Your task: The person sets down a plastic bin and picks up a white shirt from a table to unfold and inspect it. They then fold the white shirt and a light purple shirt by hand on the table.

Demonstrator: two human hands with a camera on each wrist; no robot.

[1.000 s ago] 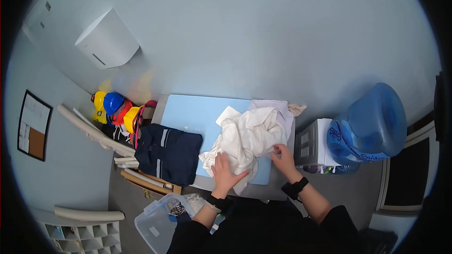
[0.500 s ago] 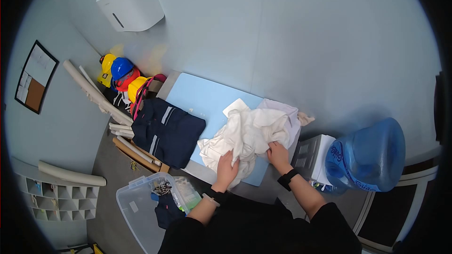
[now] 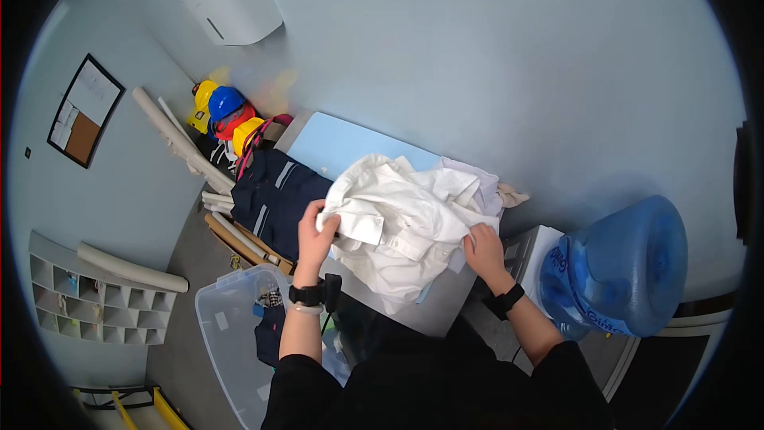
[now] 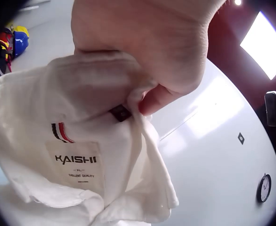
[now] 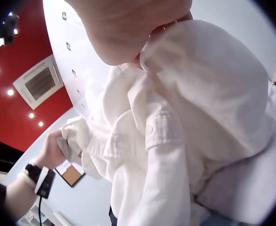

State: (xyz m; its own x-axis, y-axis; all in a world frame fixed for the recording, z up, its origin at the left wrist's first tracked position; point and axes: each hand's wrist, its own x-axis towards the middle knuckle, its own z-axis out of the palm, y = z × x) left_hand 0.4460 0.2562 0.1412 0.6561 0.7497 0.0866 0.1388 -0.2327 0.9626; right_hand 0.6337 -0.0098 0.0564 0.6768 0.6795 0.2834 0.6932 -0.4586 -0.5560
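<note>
A crumpled white button-up shirt (image 3: pixel 390 199) is held up between both hands above the table. The left hand (image 3: pixel 315 235) pinches it at the collar; in the left wrist view the collar's inside shows a "KAISHI XL" label (image 4: pixel 74 165) and a striped tab (image 4: pixel 62 132). At the shirt's other side, the right hand (image 3: pixel 485 251) grips the fabric, its fingertips partly hidden by cloth in the right wrist view. A buttoned cuff or tab (image 5: pixel 162 129) hangs below that hand. Behind the shirt lies a pale lilac-white cloth (image 3: pixel 476 177).
A folded navy jacket (image 3: pixel 274 191) with reflective strips lies left on the table, beside a light blue board (image 3: pixel 350 142). Hard hats (image 3: pixel 227 103) sit at the back left. A clear plastic bin (image 3: pixel 223 318) stands front left, a large blue water bottle (image 3: pixel 613 263) at the right.
The white shirt has been lifted and spread from its heap on the board. The left hand has moved left and up with the collar; the right hand now grips the other side. The head view has turned.
</note>
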